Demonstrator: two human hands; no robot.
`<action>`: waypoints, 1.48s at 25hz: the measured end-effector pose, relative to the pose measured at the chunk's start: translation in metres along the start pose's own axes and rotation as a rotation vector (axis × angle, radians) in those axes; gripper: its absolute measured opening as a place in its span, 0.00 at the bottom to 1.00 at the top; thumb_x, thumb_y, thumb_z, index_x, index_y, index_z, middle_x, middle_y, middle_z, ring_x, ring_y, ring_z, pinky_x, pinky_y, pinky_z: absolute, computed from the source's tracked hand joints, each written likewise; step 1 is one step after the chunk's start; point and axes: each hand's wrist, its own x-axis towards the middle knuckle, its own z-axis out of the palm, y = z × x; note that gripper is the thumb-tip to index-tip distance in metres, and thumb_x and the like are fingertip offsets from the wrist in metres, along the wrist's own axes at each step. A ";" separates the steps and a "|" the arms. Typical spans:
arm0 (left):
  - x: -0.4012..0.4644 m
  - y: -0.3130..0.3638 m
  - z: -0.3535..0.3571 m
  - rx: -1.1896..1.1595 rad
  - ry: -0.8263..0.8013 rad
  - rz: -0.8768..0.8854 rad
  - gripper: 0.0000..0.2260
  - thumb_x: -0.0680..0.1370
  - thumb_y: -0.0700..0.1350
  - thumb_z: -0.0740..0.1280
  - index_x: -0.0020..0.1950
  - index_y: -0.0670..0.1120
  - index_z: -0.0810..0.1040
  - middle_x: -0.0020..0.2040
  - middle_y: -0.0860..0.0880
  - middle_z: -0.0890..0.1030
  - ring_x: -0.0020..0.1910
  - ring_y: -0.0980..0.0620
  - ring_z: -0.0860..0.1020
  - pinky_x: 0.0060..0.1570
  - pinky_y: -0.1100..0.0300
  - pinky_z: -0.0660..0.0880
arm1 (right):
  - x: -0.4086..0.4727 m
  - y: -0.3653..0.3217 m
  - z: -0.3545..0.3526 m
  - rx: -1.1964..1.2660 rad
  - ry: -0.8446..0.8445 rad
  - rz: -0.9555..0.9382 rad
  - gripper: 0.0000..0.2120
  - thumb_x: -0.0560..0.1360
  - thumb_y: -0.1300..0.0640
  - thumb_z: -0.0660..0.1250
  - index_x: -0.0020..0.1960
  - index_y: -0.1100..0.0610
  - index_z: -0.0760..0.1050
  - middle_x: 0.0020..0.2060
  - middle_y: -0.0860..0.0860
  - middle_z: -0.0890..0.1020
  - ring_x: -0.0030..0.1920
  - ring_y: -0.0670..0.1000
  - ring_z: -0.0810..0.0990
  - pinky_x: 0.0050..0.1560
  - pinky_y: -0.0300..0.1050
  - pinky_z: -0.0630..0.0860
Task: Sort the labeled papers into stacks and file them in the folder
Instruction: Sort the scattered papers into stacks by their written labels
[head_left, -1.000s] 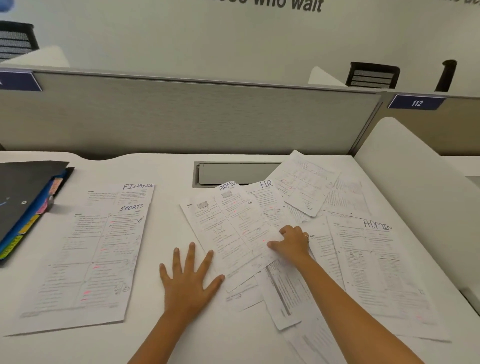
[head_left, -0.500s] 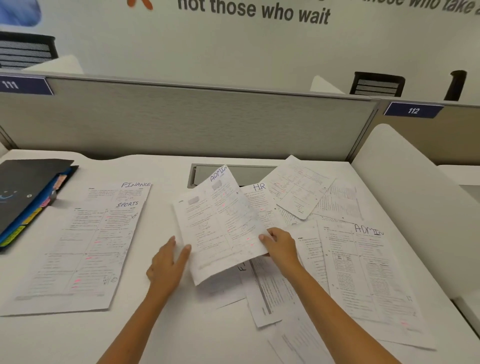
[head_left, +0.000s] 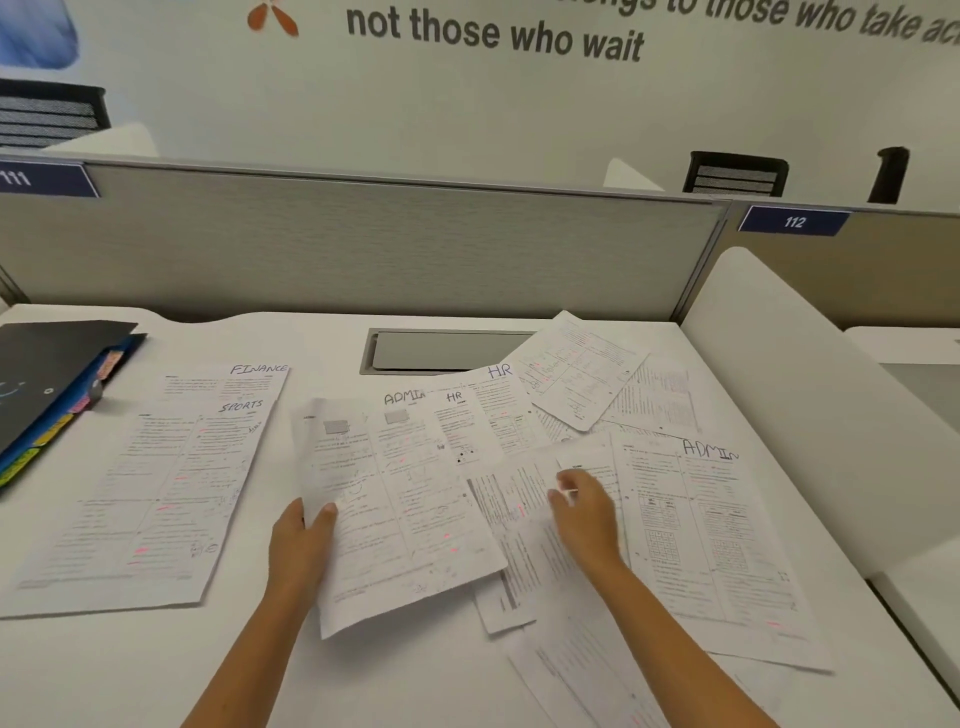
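My left hand (head_left: 301, 545) grips the left edge of a printed sheet labeled ADMIN (head_left: 400, 499), thumb on top, held slightly off the white desk. My right hand (head_left: 584, 512) hovers over the loose pile (head_left: 524, 499) in the middle, fingers curled; whether it pinches a sheet is unclear. Sheets labeled HR (head_left: 488, 410) lie behind the held sheet. Another ADMIN sheet (head_left: 711, 530) lies flat at the right. A SPORTS sheet (head_left: 156, 499) rests on a FINANCE sheet (head_left: 249, 379) at the left. The dark folder (head_left: 47, 374) with coloured tabs sits at the far left.
A grey cable hatch (head_left: 441, 351) is set into the desk behind the papers. A fabric partition (head_left: 363, 244) closes the back. A white side divider (head_left: 810, 395) rises along the right. More sheets (head_left: 587, 670) lie near the front edge.
My left hand took the ADMIN sheet by its left edge and carried it left. My right hand let go of it and moved right over the pile. The camera tilted up.
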 end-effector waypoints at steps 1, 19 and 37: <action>-0.001 0.002 0.004 -0.018 -0.019 0.011 0.08 0.80 0.44 0.62 0.58 0.45 0.73 0.52 0.46 0.80 0.48 0.44 0.79 0.45 0.50 0.77 | 0.008 0.012 -0.009 -0.131 0.082 0.020 0.15 0.76 0.57 0.66 0.62 0.56 0.73 0.60 0.53 0.76 0.60 0.55 0.74 0.58 0.47 0.73; -0.014 -0.006 0.038 0.041 -0.307 0.012 0.08 0.80 0.47 0.63 0.55 0.46 0.77 0.50 0.48 0.83 0.47 0.47 0.83 0.46 0.51 0.80 | 0.030 0.024 -0.065 -0.676 0.063 0.014 0.13 0.74 0.69 0.60 0.35 0.57 0.63 0.39 0.55 0.77 0.35 0.52 0.73 0.30 0.39 0.66; -0.016 -0.009 0.037 0.011 -0.308 0.030 0.17 0.78 0.61 0.61 0.52 0.50 0.81 0.47 0.53 0.84 0.46 0.51 0.82 0.47 0.53 0.79 | -0.048 -0.077 0.085 0.026 -0.560 -0.086 0.19 0.76 0.47 0.62 0.61 0.58 0.75 0.52 0.54 0.81 0.48 0.54 0.81 0.51 0.48 0.79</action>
